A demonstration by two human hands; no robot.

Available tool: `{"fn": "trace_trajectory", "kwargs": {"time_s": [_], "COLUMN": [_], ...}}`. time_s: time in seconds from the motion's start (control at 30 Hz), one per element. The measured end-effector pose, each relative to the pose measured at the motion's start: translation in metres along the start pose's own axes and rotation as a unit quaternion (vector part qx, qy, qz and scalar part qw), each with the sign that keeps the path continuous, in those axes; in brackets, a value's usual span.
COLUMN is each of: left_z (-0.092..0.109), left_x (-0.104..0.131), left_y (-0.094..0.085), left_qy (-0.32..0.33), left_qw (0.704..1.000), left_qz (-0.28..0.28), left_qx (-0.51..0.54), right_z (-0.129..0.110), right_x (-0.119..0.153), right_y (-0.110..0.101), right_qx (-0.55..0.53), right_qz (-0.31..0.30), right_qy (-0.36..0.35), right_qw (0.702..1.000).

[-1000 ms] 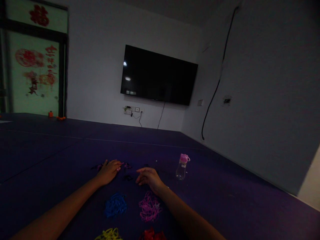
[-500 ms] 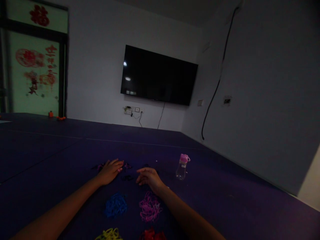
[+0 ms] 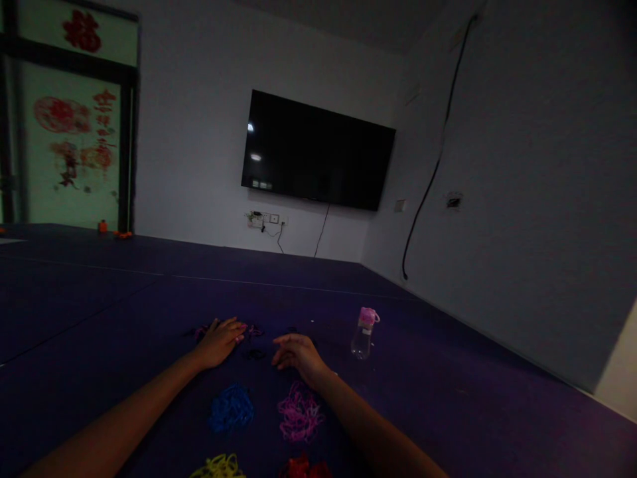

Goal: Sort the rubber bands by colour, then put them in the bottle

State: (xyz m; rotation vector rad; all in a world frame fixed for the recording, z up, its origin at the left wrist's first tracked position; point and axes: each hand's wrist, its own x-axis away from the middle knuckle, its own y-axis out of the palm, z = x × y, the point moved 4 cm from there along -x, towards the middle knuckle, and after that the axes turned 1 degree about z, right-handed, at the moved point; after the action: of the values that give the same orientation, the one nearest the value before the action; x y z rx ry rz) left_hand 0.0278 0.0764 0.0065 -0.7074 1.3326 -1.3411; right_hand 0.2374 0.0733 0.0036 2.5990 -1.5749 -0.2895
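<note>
My left hand (image 3: 219, 342) lies with its fingers stretched out over a small spread of pink and black bands (image 3: 200, 332), partly covering them. A few pink bands (image 3: 255, 330) show just past its fingertips. To the right, my right hand (image 3: 297, 355) hovers or rests with bent fingers near dark bands (image 3: 254, 354); nothing shows in it. Closer to me sit a blue pile of bands (image 3: 231, 407) and a pink pile of bands (image 3: 300, 413). At the bottom edge a yellow pile (image 3: 219, 467) and a red pile (image 3: 304, 467) are cut off by the frame.
A clear bottle with a pink lid (image 3: 365, 330) stands on the purple surface (image 3: 448, 392) right of my right hand. Small orange objects (image 3: 122, 234) lie at the far left edge. A television (image 3: 318, 153) hangs on the wall behind.
The view has shifted very slightly. Both hands stay almost in place, and the piles and bottle look the same.
</note>
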Motion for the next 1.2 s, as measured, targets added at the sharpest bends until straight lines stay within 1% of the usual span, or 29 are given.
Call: {"fn": "trace_trajectory", "kwargs": {"time_s": [0.23,0.4,0.63,0.7,0.73,0.83,0.87,0.93,1.0,1.13,1.17,1.2], "left_z": [0.001,0.001,0.003,0.002,0.002,0.009,0.015,0.034,0.060,0.122,0.135,0.146], "left_x": [0.000,0.001,0.003,0.005,0.005,0.010,0.011,0.015,0.020,0.035,0.040,0.045], "left_y": [-0.004,-0.008,-0.013,-0.014,-0.015,-0.022,-0.025,-0.031,-0.035,-0.030,-0.028,-0.028], "left_qy": [-0.003,0.013,0.041,0.043,0.045,0.058,0.068,0.098,0.123,0.186,0.200,0.211], "left_qw": [1.000,0.998,0.993,0.991,0.990,0.985,0.982,0.975,0.969,0.951,0.944,0.937], "left_qz": [0.018,0.056,0.097,0.115,0.123,0.144,0.152,0.152,0.129,0.007,-0.020,-0.033], "left_qx": [0.011,0.035,0.044,0.045,0.047,0.070,0.085,0.127,0.173,0.246,0.263,0.277], "right_z": [0.001,-0.002,0.001,0.002,0.001,0.000,0.000,-0.001,-0.002,-0.002,-0.003,-0.003], "right_x": [0.000,0.001,0.000,0.000,0.000,-0.001,-0.001,-0.002,-0.003,-0.004,-0.004,-0.004], "right_y": [-0.001,0.000,0.000,-0.001,-0.003,-0.012,-0.016,-0.024,-0.028,-0.028,-0.028,-0.028], "right_qx": [-0.001,-0.001,-0.007,-0.010,-0.010,-0.002,0.003,0.010,0.017,0.028,0.028,0.029], "right_qz": [0.002,-0.004,0.004,0.021,0.038,0.117,0.146,0.187,0.200,0.183,0.181,0.181], "right_qy": [-0.001,-0.003,-0.013,-0.018,-0.021,-0.039,-0.046,-0.059,-0.066,-0.070,-0.070,-0.071], "right_qw": [1.000,1.000,1.000,1.000,0.999,0.992,0.988,0.981,0.977,0.980,0.981,0.981]}}
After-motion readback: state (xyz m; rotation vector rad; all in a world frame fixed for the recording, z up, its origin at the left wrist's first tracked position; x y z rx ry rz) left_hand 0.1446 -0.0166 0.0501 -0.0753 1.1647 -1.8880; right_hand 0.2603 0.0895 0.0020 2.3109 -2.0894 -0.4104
